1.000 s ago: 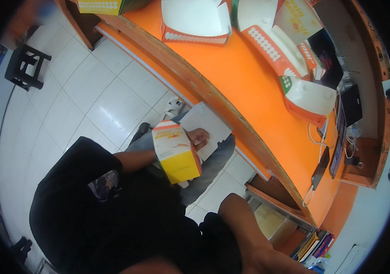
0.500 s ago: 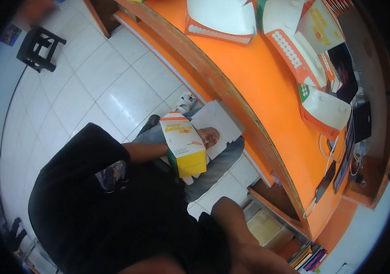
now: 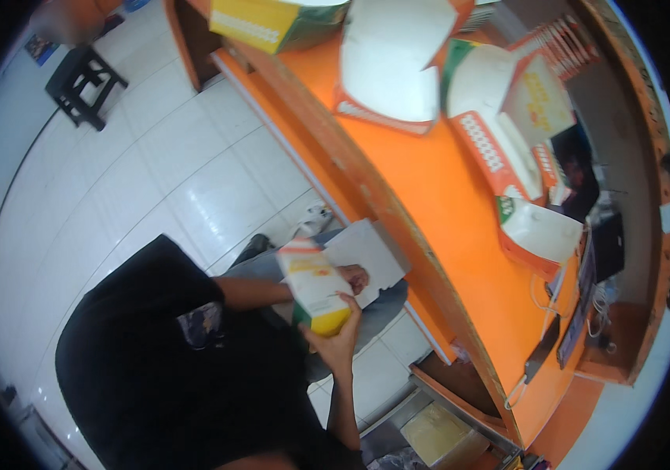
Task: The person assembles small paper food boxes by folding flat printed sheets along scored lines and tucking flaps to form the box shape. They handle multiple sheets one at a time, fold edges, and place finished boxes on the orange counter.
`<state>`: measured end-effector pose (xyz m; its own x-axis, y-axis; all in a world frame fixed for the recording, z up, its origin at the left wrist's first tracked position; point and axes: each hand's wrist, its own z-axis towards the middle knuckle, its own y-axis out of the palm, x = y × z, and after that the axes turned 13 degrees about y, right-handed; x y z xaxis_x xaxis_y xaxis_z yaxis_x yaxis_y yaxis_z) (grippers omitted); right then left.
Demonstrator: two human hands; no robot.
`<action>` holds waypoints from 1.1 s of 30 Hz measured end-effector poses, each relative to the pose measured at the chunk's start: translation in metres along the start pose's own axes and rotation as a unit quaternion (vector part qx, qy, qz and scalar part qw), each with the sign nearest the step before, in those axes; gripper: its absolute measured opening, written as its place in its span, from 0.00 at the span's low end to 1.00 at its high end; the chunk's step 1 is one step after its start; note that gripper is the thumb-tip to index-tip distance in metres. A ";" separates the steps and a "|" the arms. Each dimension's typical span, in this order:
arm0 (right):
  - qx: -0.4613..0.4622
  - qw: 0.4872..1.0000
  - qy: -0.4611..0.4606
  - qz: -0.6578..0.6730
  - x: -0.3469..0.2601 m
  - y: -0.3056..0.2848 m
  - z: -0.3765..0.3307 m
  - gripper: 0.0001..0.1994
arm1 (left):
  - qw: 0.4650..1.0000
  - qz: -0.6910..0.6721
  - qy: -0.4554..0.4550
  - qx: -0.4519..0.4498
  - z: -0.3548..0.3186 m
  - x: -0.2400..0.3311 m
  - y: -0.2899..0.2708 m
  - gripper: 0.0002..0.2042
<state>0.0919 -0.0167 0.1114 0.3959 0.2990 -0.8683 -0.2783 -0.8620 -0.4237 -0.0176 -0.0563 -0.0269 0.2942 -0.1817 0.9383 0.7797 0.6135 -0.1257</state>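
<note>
A partly folded cardboard food box [image 3: 313, 283], white, yellow and green with an orange-striped end, lies over my lap. My left hand [image 3: 355, 277] comes out from behind its printed panel with fingers curled at the box's edge; the panel covers part of that forearm. The yellow end is gripped by my right hand [image 3: 338, 338], thumb on one side and fingers on the other. Beyond my left hand spreads a plain white cardboard flap [image 3: 368, 252], resting across my legs by the table edge. Whether flap and box are one piece I cannot tell.
On the orange table [image 3: 429, 184] stand several open food boxes, among them a white-lined one [image 3: 386, 66] and a yellow one [image 3: 253, 27]. A black phone-like device [image 3: 543, 348] and cables lie at its right. A black stool [image 3: 84, 86] stands on the tiled floor.
My right hand has come up from the lower edge and taken hold of the box's yellow end. My left hand stays at the box. The view has shifted slightly.
</note>
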 end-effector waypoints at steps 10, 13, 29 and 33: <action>0.239 0.867 -0.430 0.075 -0.201 -0.118 0.017 0.46 | 0.998 -0.043 -0.014 -0.034 0.009 -0.004 0.009 0.05; 0.292 0.836 -0.464 -0.017 -0.253 -0.130 0.101 0.45 | 1.000 -0.008 -0.005 -0.028 0.010 0.001 0.008 0.05; 0.330 0.868 -0.361 -0.087 -0.261 -0.237 0.145 0.20 | 0.998 0.042 0.037 0.000 0.020 0.012 0.005 0.05; 0.463 0.843 -0.267 -0.070 -0.222 -0.346 0.180 0.07 | 0.975 0.200 0.082 -0.043 0.017 0.015 0.005 0.09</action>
<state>-0.0568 0.2888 0.4039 0.1006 0.7250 -0.6814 -0.9226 -0.1883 -0.3367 -0.0186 -0.0429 -0.0084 0.6643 -0.0662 0.7446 0.6253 0.5950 -0.5050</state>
